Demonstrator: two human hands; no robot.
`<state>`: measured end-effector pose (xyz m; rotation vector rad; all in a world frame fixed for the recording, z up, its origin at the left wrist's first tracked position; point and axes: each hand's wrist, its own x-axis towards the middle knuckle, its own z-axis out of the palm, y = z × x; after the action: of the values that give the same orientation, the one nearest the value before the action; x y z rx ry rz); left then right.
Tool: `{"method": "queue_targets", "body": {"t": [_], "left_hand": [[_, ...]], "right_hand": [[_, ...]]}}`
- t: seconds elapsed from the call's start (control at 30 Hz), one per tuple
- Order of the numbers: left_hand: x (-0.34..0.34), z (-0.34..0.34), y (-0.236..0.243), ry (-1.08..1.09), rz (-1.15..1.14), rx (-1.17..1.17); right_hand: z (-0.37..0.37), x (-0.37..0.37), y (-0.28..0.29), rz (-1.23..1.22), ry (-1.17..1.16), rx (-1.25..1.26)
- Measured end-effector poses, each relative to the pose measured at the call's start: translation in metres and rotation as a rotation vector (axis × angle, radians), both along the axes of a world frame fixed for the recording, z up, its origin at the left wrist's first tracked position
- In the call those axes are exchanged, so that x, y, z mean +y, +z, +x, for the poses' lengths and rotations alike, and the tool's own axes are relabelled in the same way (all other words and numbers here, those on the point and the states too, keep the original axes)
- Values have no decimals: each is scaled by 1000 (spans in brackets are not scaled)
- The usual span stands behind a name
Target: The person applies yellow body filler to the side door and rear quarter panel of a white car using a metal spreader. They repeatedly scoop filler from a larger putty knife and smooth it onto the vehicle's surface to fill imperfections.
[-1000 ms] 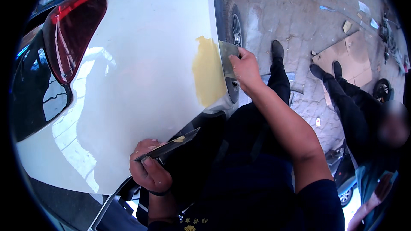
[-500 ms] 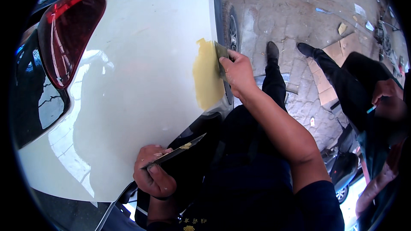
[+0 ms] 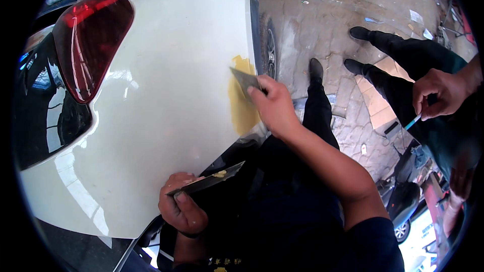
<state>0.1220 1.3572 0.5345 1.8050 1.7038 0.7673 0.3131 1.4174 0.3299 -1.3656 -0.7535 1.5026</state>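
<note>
A white car body panel (image 3: 161, 100) fills the left and middle of the head view, with a yellow putty patch (image 3: 241, 106) near its right edge. My right hand (image 3: 275, 106) grips a flat metal scraper (image 3: 244, 81) and presses its blade against the top of the patch. My left hand (image 3: 182, 210) is lower, below the panel's edge, holding a second flat metal blade (image 3: 209, 182) that carries a small dab of yellow putty (image 3: 220, 174).
A red tail light (image 3: 91, 40) and a dark rear window (image 3: 48, 116) sit at the left. A car wheel (image 3: 269, 53) is beside the patch. On the littered paved ground (image 3: 322, 15) another person stands at the right, one hand (image 3: 438, 93) holding a thin blue stick.
My right hand has slid the scraper to the top of the putty patch. The person at the right has stepped closer and raised a hand into view. My left hand stays in place.
</note>
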Motion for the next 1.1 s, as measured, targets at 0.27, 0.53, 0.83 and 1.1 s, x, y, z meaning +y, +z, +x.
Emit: {"method": "queue_targets", "body": {"t": [0.27, 0.53, 0.83, 1.1], "left_hand": [[-4, 10, -4, 13, -326, -80], [5, 18, -5, 43, -229, -285], [-1, 13, -7, 107, -184, -195], [-13, 5, -7, 103, -206, -203]], "right_hand": [[69, -66, 89, 612, 398, 547], [60, -91, -39, -112, 160, 166], [-23, -93, -114, -289, -211, 200], [-40, -93, -95, -169, -224, 110]]}}
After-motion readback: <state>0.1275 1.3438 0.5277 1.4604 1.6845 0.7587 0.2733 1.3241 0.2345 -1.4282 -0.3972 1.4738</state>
